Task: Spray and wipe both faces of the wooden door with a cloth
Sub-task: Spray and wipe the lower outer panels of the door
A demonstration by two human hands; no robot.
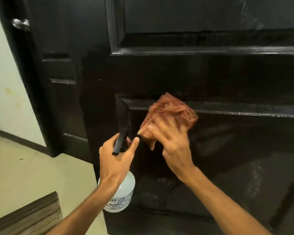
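Right hand [172,141] presses a reddish cloth [171,114] flat against the dark door [227,78], fingers spread over its lower half; left hand [116,156] grips the spray bottle [120,195] neck, just beside.

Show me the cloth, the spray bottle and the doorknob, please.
cloth [171,111], head view, middle of the reddish fabric
spray bottle [124,189], head view, its white body
doorknob [20,23], head view, the shiny metal knob
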